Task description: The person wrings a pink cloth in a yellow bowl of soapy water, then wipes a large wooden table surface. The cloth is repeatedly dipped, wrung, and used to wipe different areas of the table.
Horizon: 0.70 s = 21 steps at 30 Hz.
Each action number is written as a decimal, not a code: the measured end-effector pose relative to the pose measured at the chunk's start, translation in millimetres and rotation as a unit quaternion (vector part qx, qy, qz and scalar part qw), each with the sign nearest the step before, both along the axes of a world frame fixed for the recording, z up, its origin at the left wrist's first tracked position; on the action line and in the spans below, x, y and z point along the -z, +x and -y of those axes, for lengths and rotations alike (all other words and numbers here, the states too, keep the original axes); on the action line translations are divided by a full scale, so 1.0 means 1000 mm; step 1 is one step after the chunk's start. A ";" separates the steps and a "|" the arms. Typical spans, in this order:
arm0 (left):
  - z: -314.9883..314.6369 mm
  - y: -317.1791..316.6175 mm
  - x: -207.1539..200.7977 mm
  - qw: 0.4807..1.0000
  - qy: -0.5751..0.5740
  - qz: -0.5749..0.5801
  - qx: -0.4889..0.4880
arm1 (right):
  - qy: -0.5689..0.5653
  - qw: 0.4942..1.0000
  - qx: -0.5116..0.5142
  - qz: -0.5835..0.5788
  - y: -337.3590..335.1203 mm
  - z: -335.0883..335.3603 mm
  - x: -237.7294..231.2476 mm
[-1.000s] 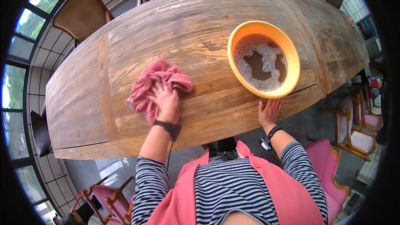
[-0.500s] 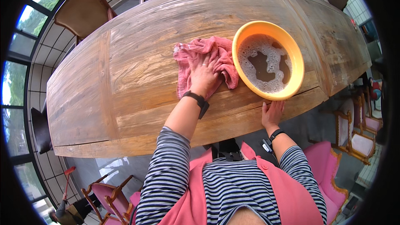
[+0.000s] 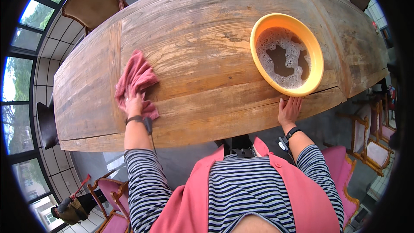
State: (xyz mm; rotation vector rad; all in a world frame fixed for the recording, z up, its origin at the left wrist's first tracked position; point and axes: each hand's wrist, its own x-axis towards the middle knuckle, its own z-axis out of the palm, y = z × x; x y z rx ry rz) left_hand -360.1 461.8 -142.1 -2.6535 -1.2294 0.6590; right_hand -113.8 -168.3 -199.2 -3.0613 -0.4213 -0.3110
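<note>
On the left part of the wooden table [image 3: 194, 103], my left hand [image 3: 134, 103] holds a crumpled pink towel [image 3: 137, 73] against the tabletop. Folds of the towel rise ahead of the hand and hide part of the fingers. My right hand [image 3: 289, 111] rests flat at the table's near edge, fingers stretched out and holding nothing. Its fingertips lie just at the near side of a yellow basin [image 3: 319, 58]; whether they touch it, I cannot tell. Brownish water with patches of white foam [image 3: 282, 39] is in the basin.
Brown-backed chairs [image 3: 92, 0] stand along the far side. A pink armchair [image 3: 338, 168] is close to my right, and another pink chair [image 3: 110, 194] is at the lower left. Beyond it, a person [image 3: 71, 209] holds a red-handled tool. Windows [image 3: 17, 82] line the left.
My left hand has swept the towel leftward across the table, away from the basin. The towel is now bunched more narrowly. My right hand stays beside the basin, and the view has shifted slightly.
</note>
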 end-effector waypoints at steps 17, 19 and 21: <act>0.174 -0.115 0.035 0.963 0.051 0.151 -0.218 | -0.018 1.000 0.005 0.020 0.002 0.002 0.008; 0.200 -0.104 0.036 0.975 0.010 0.133 -0.180 | -0.035 0.999 0.014 0.011 0.004 0.004 0.010; 0.217 -0.097 0.034 0.984 0.015 0.128 -0.124 | -0.037 0.999 0.020 0.008 0.006 0.006 0.013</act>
